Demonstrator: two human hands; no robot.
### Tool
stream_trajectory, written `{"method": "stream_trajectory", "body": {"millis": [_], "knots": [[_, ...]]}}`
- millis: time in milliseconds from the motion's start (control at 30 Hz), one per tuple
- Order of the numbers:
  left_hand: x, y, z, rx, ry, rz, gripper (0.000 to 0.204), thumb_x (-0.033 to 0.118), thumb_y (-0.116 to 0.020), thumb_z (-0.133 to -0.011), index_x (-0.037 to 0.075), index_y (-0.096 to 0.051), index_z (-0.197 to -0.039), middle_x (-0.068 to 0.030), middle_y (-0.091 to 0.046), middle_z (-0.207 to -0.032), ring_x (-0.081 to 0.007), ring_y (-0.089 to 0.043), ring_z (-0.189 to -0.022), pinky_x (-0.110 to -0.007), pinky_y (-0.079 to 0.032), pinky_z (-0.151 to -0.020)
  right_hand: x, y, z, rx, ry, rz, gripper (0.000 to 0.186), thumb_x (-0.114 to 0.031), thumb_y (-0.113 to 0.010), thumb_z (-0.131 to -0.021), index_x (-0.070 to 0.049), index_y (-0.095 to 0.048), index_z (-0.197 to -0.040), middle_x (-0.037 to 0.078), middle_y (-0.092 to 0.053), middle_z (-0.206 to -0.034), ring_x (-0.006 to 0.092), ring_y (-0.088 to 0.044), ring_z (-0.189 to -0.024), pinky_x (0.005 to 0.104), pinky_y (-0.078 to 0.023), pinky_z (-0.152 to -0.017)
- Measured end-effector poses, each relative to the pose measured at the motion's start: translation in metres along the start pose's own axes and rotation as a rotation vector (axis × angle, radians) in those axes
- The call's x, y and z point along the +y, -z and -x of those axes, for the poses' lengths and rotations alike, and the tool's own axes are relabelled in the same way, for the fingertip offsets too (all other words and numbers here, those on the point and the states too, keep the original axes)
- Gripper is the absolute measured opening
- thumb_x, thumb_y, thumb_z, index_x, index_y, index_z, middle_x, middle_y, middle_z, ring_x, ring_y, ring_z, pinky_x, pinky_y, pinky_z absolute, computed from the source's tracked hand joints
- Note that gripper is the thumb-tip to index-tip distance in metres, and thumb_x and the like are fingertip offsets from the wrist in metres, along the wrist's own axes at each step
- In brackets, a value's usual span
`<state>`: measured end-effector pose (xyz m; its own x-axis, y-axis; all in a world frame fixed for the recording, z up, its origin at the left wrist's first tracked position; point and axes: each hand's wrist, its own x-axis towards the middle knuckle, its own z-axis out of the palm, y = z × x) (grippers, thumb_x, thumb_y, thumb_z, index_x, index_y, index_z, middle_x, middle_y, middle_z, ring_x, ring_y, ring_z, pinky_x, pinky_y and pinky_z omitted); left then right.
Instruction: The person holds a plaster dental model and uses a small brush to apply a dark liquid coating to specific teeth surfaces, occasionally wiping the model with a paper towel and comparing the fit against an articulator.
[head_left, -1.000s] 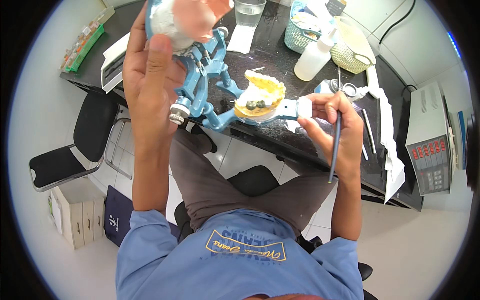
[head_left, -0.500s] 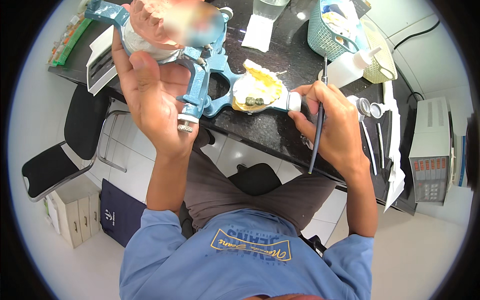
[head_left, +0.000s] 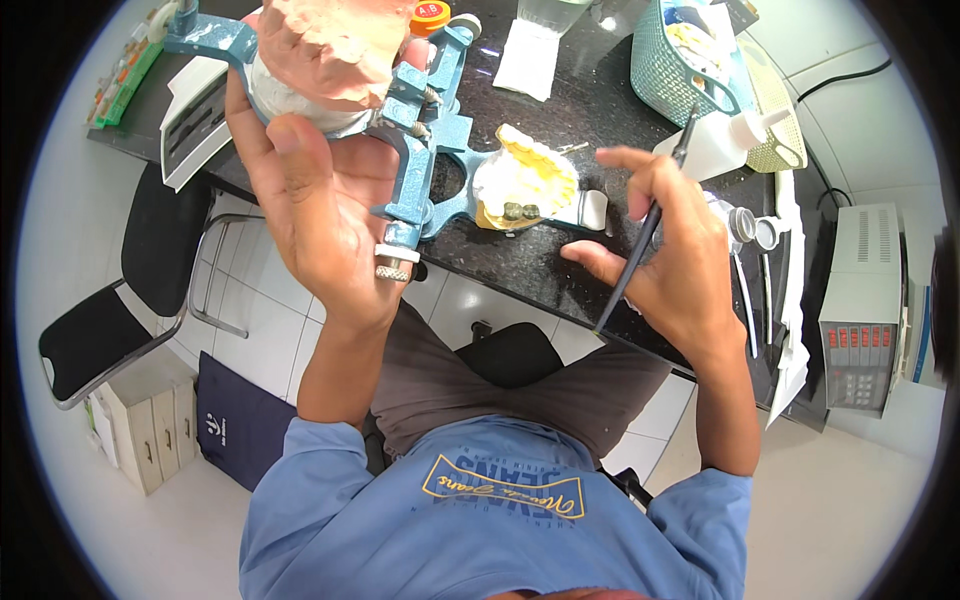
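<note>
My left hand [head_left: 310, 215] is closed around a blue dental articulator [head_left: 410, 190], which lies opened out. Its upper arm, tilted up in that hand, bears a pink dental cast [head_left: 325, 55] on white plaster. On the other arm, over the tabletop, sits a white and yellow dental cast [head_left: 500, 180] with two grey metallic teeth [head_left: 522, 211] on its near side. My right hand [head_left: 690, 265] keeps a thin dark brush-like tool [head_left: 635, 255] slanted across it, tip pointing down and left. Its thumb and forefinger are spread, apart from the articulator's white end.
A blue-grey basket [head_left: 652, 75], a white squeeze bottle [head_left: 705, 145] and a cream basket [head_left: 775, 150] stand at the back right. Small round jars [head_left: 742, 224] are beside my right hand. A folded white tissue [head_left: 525, 65] and an orange lid [head_left: 430, 17] lie farther back.
My right thumb and fingers have let go of the articulator's white end and moved slightly right, keeping the dark tool. The upper articulator arm has tilted a little in my left hand.
</note>
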<state>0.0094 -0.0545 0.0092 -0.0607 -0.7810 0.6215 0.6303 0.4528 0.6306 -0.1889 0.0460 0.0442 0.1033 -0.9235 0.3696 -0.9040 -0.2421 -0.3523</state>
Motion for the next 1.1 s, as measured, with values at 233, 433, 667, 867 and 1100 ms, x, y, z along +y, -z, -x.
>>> {"method": "stream_trajectory", "body": {"millis": [233,433,667,867,1100], "knots": [[-0.009,-0.004,0.004,0.096,-0.008,0.011,0.055,0.031,-0.030,-0.101,0.003,-0.017,-0.146,-0.0322,-0.043,-0.133,-0.0392,-0.054,-0.117,-0.050,-0.039,-0.104,-0.013,-0.025,-0.017,0.100,-0.062,-0.227,0.068,-0.026,-0.092,-0.054,-0.002,-0.045,-0.098,0.012,-0.059,-0.099,0.0255,-0.060,-0.081,0.0355,-0.050,-0.074],[-0.018,-0.003,0.006,0.262,0.040,-0.041,0.058,0.038,-0.034,-0.101,0.002,-0.018,-0.144,-0.0137,-0.055,-0.111,-0.0180,-0.056,-0.090,-0.032,-0.044,-0.083,-0.017,-0.037,-0.019,0.112,-0.054,-0.232,0.065,-0.022,-0.091,-0.056,-0.001,-0.046,-0.098,0.012,-0.058,-0.090,0.0305,-0.063,-0.082,0.0368,-0.051,-0.071],[-0.023,-0.002,0.011,0.275,0.000,-0.207,0.058,0.039,-0.032,-0.103,-0.002,-0.020,-0.143,-0.0085,-0.055,-0.101,-0.0070,-0.052,-0.070,-0.020,-0.044,-0.070,-0.016,-0.040,-0.019,0.164,0.004,-0.228,0.060,-0.019,-0.089,-0.060,-0.005,-0.037,-0.088,0.017,-0.065,-0.099,0.0340,-0.065,-0.084,0.0373,-0.053,-0.068],[-0.020,0.001,0.014,0.262,0.005,-0.375,0.066,0.043,-0.029,-0.103,-0.006,-0.015,-0.144,-0.0099,-0.053,-0.106,-0.0050,-0.051,-0.070,-0.017,-0.044,-0.071,-0.010,-0.039,-0.020,0.157,0.052,-0.216,0.059,-0.021,-0.088,-0.061,-0.005,-0.037,-0.087,0.017,-0.066,-0.097,0.0342,-0.065,-0.083,0.0374,-0.053,-0.067],[-0.028,0.002,0.015,0.286,-0.061,-0.431,0.074,0.046,-0.035,-0.101,-0.006,-0.010,-0.147,-0.0104,-0.046,-0.117,-0.0071,-0.049,-0.077,-0.023,-0.045,-0.078,-0.005,-0.032,-0.023,0.108,0.067,-0.205,0.059,-0.023,-0.089,-0.062,-0.006,-0.036,-0.083,0.018,-0.068,-0.094,0.0324,-0.068,-0.085,0.0352,-0.054,-0.067]]}}
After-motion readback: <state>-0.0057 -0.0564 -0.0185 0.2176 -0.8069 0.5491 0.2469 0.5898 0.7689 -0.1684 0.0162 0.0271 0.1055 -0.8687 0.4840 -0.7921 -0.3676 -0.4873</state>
